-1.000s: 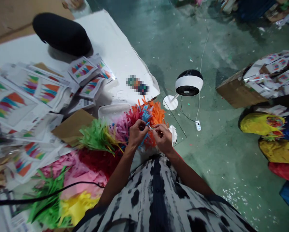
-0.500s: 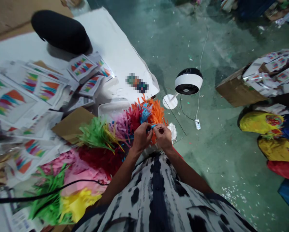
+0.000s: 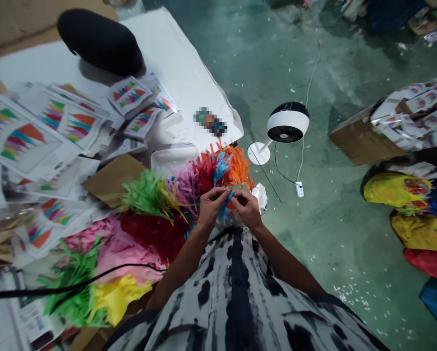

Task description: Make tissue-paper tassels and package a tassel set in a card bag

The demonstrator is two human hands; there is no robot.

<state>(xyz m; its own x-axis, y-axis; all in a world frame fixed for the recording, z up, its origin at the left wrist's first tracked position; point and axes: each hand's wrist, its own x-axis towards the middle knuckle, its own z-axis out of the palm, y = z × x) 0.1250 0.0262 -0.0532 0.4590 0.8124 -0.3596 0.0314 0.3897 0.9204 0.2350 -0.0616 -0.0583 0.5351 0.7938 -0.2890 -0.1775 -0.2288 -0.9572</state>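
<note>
My left hand (image 3: 210,206) and my right hand (image 3: 247,208) meet close in front of my chest, fingers pinched together on a strip of blue fringed paper (image 3: 225,204). Just beyond them lies a row of fringed paper tassels: orange (image 3: 238,168), blue (image 3: 221,166), red (image 3: 203,173), pink (image 3: 181,187) and green (image 3: 147,195). Heaps of red (image 3: 150,234), pink (image 3: 112,258), yellow (image 3: 118,297) and green (image 3: 74,292) fringed paper lie to my left.
Printed sheets with coloured triangles (image 3: 21,141) cover a white table (image 3: 181,73), which also bears a black rounded object (image 3: 99,41). A white fan (image 3: 286,127) with its cable stands on the green floor. A cardboard box of packets (image 3: 393,126) and coloured bags (image 3: 397,187) are at right.
Both hands stay pinched together on the blue strip, shifting slightly and working it; the view has tilted a little. Nothing else has moved.
</note>
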